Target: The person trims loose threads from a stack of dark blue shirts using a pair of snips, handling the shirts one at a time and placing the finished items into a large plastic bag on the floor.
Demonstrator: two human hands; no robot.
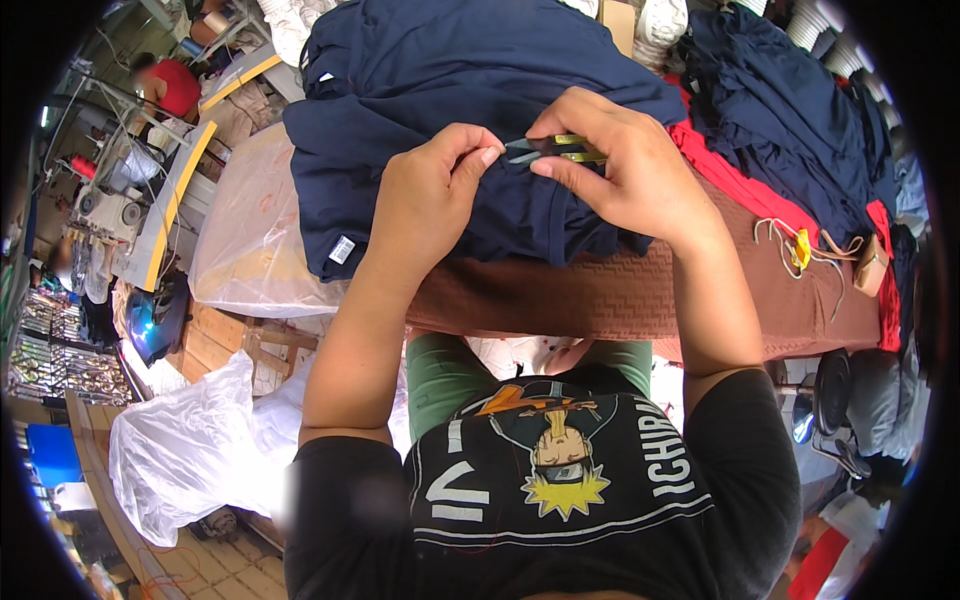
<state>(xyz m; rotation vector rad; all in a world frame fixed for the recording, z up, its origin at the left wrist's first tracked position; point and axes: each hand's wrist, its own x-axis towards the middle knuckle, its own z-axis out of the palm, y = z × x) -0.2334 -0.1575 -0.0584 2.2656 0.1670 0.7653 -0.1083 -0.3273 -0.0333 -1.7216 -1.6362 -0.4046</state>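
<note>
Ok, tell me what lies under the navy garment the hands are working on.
The navy garment lies on a brown textured cloth covering the table, beside a red fabric at its right edge. What sits beneath the garment's middle is covered.

Head camera looks steeply down, close above worktable (560, 300).
</note>
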